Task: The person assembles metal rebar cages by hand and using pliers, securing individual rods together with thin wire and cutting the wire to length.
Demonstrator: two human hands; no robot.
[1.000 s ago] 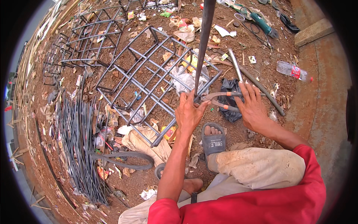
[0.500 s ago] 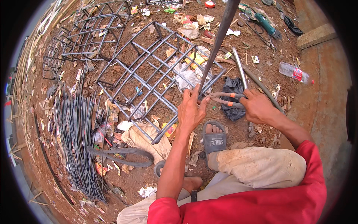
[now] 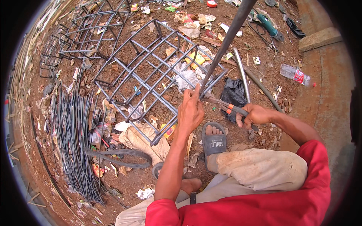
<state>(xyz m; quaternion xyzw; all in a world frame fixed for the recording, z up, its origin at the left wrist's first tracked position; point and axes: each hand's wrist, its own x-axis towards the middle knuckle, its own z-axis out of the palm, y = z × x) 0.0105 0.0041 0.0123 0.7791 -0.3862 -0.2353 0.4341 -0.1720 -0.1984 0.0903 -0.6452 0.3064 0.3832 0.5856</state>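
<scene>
A long dark steel bar [image 3: 225,41] slants down from the top of the head view to the corner of a rebar cage [image 3: 145,83] lying on the soil. My left hand [image 3: 190,110] is closed around the bar's lower end at that corner, index finger pointing up along it. My right hand [image 3: 253,115] grips a pair of pincers [image 3: 226,106] by its dark handles with orange bands. The handles are close together. The jaws meet the bar just beside my left fingers, and what they bite on is too small to make out.
Several more rebar cages [image 3: 94,32] lie at the far left, above a bundle of thin steel rods [image 3: 75,139] and a wire coil [image 3: 124,158]. A shiny metal pipe [image 3: 241,73], a plastic bottle [image 3: 296,75] and a green angle grinder [image 3: 268,25] lie to the right. Litter covers the soil.
My right hand has swung the pincers down and toward me, and their handles have come together. My left hand stays at the bar's foot. The bar's upper part leans further right.
</scene>
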